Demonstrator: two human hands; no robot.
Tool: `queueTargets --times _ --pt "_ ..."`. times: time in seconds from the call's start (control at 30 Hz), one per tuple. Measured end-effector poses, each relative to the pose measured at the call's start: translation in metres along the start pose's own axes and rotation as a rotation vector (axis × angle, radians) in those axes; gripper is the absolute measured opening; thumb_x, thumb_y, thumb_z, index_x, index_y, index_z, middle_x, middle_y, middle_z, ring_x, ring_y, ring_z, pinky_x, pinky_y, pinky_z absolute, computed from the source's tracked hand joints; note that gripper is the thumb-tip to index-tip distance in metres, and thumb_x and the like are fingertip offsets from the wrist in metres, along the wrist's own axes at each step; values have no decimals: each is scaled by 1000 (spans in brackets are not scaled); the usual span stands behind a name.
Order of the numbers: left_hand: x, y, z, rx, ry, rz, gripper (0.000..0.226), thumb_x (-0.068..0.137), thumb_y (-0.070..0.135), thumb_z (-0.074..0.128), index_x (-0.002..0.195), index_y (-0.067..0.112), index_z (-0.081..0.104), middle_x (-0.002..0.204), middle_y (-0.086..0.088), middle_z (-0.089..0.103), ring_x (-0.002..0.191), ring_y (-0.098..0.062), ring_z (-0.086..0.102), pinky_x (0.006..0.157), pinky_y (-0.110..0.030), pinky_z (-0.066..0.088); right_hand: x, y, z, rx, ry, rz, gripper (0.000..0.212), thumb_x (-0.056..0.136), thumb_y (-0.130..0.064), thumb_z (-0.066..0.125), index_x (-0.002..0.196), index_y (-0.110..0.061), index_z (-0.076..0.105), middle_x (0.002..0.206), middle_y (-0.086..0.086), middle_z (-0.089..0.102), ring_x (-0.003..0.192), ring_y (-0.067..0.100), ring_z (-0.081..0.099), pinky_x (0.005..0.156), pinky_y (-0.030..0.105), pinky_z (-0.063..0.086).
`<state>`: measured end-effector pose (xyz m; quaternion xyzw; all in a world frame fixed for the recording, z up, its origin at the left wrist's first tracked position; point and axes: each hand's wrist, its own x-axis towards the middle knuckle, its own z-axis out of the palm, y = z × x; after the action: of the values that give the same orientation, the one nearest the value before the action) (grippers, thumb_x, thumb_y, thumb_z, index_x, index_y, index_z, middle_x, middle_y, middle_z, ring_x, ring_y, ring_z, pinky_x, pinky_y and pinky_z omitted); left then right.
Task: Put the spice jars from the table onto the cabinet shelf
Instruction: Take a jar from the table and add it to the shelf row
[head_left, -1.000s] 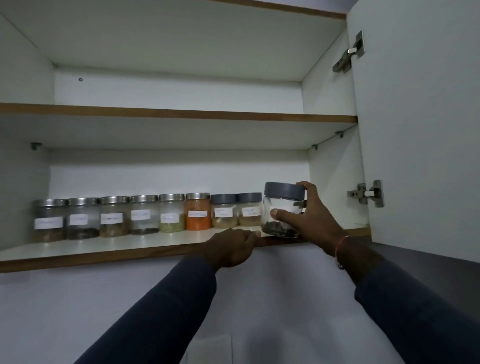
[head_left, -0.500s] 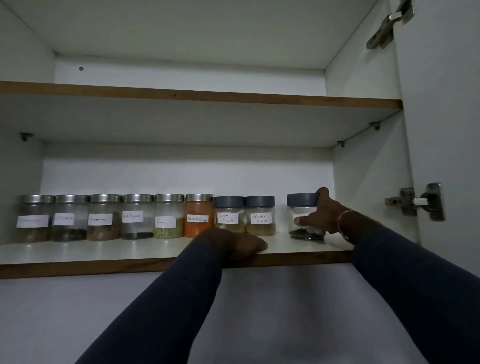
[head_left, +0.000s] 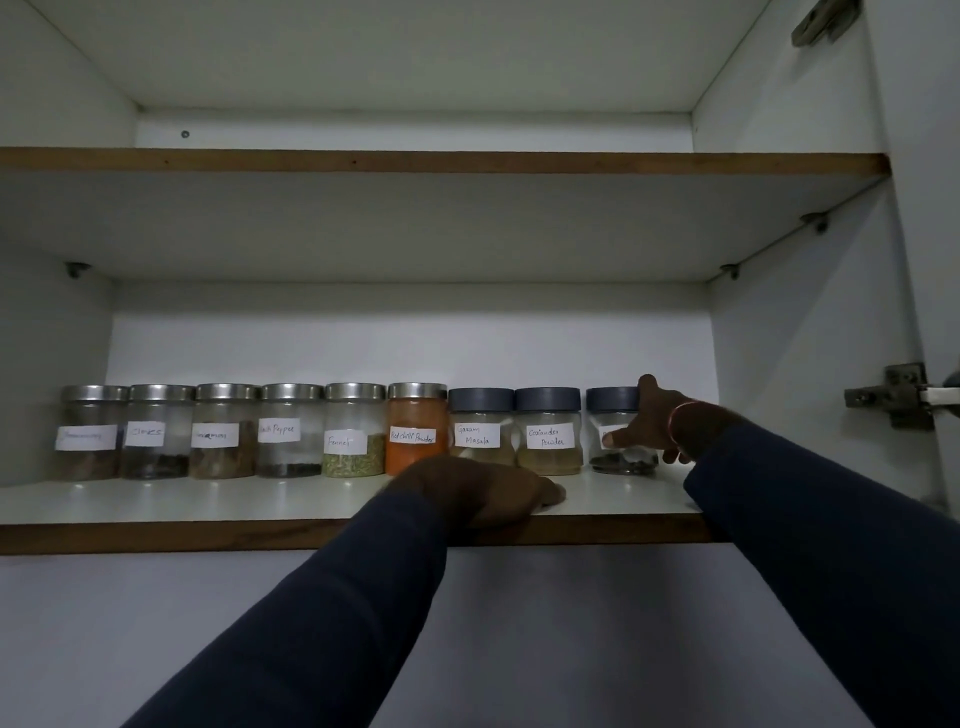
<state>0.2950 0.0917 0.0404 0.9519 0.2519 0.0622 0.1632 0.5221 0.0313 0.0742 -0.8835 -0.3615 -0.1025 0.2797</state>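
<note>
Back from the front lip where it was a second ago, the last grey-lidded jar (head_left: 612, 400) now stands on the shelf (head_left: 208, 501) in line with the row, just right of the coriander powder jar (head_left: 548, 431). The right hand (head_left: 657, 423) grips it, thumb across the label. The left hand (head_left: 483, 491) lies flat on the shelf's front edge, holding nothing. Dark bits sit in the jar's bottom. The coriander powder jar holds pale powder, the red chilli jar (head_left: 416, 428) orange, and the fennel jar (head_left: 355, 431) green seeds.

Six silver-lidded clear round jars (head_left: 223, 431) and three grey-lidded clear round jars (head_left: 548, 431) are counted, along with two white shelves (head_left: 208, 501).
</note>
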Motion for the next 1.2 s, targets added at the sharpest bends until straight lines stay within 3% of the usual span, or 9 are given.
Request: queueTargets --times 0.23,0.4,0.63,0.8,0.93,1.0,1.1,1.13,1.2 --pt "3 -1 -1 -25 -21 -11 59 102 46 25 150 12 23 156 -11 27 140 -26 31 113 -34 22 7 5 3 72 18 -19 90 81 -34 76 142 -12 13 105 14 53 90 31 60 86 42 52" --pt "5 -4 -1 -17 -16 2 60 101 48 26 149 12 26 155 -11 29 140 -25 32 115 -35 22 3 8 4 113 12 -36 91 83 -29 74 144 -14 8 102 13 52 73 24 58 57 32 51" --pt "10 -7 0 5 12 24 62 99 51 29 148 13 29 155 -10 30 139 -25 33 116 -37 23 3 7 3 122 -26 -25 91 84 -28 73 145 -13 6 113 18 53 83 30 60 51 31 51" --pt "15 -12 -1 68 133 35 64 93 58 39 143 19 40 149 -9 40 131 -26 42 108 -37 35 10 10 4 79 37 -22 120 78 -30 79 150 -7 -14 136 24 50 114 38 58 95 43 50" --pt "7 -13 0 89 317 126 38 93 42 47 98 9 66 97 -5 63 90 -19 57 73 -27 43 -2 8 0 81 96 -7 127 76 -24 81 149 -3 -21 145 25 43 127 39 49 108 42 41" --pt "3 -16 4 67 428 170 32 91 37 48 70 14 58 70 0 56 73 -17 54 60 -26 39 -13 8 -4 16 84 21 115 78 -24 79 151 2 -6 141 24 48 123 36 53 102 39 45" --pt "-1 -17 8 127 657 223 49 92 39 44 49 15 44 52 1 46 54 -14 48 55 -25 37 -39 9 -10 -171 -73 14 60 85 -29 70 131 1 47 106 10 64 94 23 58 71 25 47" --pt "-2 -18 9 157 720 240 52 92 40 43 47 15 43 50 0 44 51 -14 47 54 -25 36 -46 10 -8 -213 -122 -20 50 89 -32 65 126 0 54 102 8 65 93 22 58 70 24 45" --pt "-6 -17 13 210 806 258 54 93 42 42 47 14 44 49 0 44 51 -16 49 52 -25 36 -66 11 -8 -266 -183 -62 45 97 -33 48 128 -1 55 123 13 62 110 26 58 88 28 43"
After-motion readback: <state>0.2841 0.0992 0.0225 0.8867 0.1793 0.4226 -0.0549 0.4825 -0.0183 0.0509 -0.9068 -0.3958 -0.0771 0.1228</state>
